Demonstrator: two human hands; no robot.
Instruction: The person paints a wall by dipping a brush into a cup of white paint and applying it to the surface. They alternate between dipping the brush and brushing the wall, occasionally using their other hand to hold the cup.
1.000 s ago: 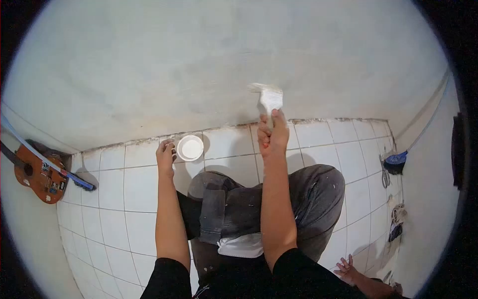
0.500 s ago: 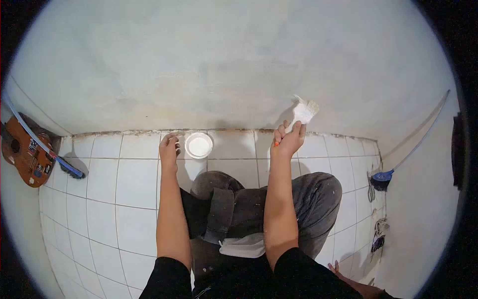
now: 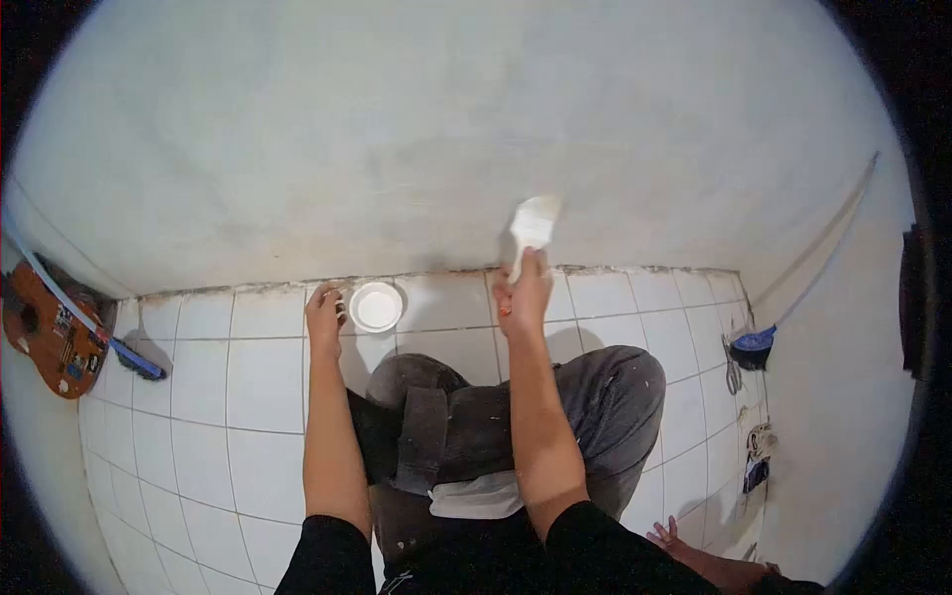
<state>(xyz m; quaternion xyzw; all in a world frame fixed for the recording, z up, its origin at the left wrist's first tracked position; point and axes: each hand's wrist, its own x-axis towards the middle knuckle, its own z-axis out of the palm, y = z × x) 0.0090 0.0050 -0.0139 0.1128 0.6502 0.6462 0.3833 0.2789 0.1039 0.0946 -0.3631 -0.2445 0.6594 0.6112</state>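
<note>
My right hand [image 3: 525, 296] is closed on the handle of a wide brush [image 3: 535, 223], its white-coated head pointing up against the pale wall [image 3: 416, 188]. To the left, my left hand [image 3: 325, 309] has curled fingers beside the rim of a small round white bowl [image 3: 376, 307], which sits on the tiled floor near the wall's base. Whether those fingers touch the bowl is hard to tell. White marks show on the left fingertips, and no object is visible in that hand.
An orange guitar [image 3: 55, 327] and a blue long-handled broom [image 3: 137, 359] stand at the left. On the right are another blue broom [image 3: 754, 347], scissors [image 3: 733, 377] and a cloth [image 3: 760, 444]. Another person's hand [image 3: 669, 535] rests low on the right.
My right hand has moved left along the wall with the brush. The whole view has shifted slightly, while my left hand remains by the bowl.
</note>
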